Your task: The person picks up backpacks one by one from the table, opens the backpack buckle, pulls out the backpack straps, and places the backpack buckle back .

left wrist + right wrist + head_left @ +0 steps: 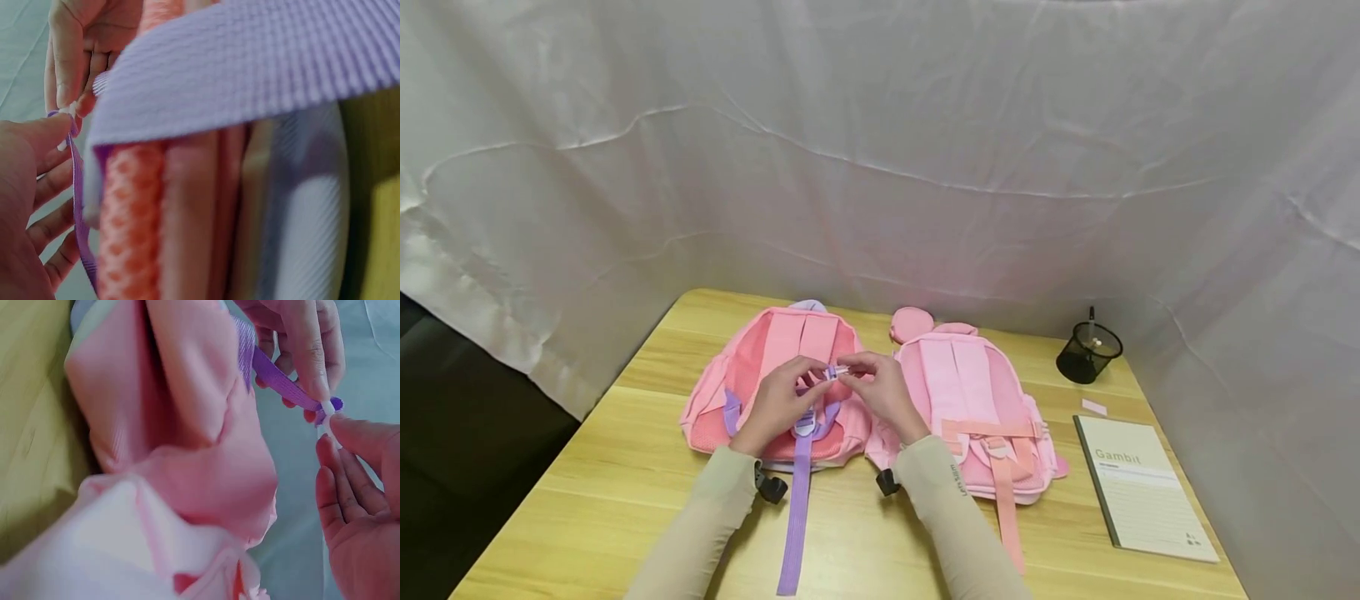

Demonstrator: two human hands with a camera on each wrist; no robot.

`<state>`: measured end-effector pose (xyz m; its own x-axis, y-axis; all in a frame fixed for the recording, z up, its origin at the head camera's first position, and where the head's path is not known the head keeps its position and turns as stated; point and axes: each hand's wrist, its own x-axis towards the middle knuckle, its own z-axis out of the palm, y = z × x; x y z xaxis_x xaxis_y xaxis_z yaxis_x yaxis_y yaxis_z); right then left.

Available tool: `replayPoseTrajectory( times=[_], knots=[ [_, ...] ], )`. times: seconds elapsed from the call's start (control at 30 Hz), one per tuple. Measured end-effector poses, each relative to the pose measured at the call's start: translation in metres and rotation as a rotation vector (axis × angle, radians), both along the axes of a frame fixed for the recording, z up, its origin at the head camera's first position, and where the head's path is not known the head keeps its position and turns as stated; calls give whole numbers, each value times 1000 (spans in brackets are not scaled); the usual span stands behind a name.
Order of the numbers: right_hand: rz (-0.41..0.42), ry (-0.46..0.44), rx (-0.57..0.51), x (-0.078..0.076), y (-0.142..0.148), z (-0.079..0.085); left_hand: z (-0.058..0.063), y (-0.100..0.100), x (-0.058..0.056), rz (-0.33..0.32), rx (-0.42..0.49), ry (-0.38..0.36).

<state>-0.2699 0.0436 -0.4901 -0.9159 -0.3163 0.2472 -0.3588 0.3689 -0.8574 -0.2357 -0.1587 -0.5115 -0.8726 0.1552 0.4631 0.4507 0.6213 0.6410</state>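
A coral-pink backpack point(718, 392) lies on the wooden table with its shoulder straps facing up. Above it, a small white plastic buckle point(835, 372) on purple webbing is held between both hands. My left hand point(782, 398) pinches one side of it between thumb and fingertips. From the other side my right hand point(886, 392) pinches the buckle's white end point(330, 425). The purple webbing point(78, 206) runs from the buckle back to the bag. A loose purple strap point(797, 517) hangs from an adjuster point(805, 423) toward the near table edge.
Against the coral bag's right side lies a lighter pink backpack point(958, 375) with an orange strap point(1006, 508). Farther right are a black mesh pen holder point(1084, 358), a small white card point(1094, 407) and a notebook point(1138, 483). Grey curtain point(880, 208) surrounds the table.
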Motion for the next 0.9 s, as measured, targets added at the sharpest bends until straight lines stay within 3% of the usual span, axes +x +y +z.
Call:
replayPoseTrajectory(
  times=[0.17, 0.37, 0.9],
  knots=[
    [-1, -21, 43, -4, 4, -5, -3, 6, -4, 22, -53, -28],
    [-7, -60, 81, -6, 7, -13, -5, 11, -6, 46, -161, -11],
    [-10, -102, 122, -7, 6, -27, -9, 13, -5, 49, -214, -92]
  ],
)
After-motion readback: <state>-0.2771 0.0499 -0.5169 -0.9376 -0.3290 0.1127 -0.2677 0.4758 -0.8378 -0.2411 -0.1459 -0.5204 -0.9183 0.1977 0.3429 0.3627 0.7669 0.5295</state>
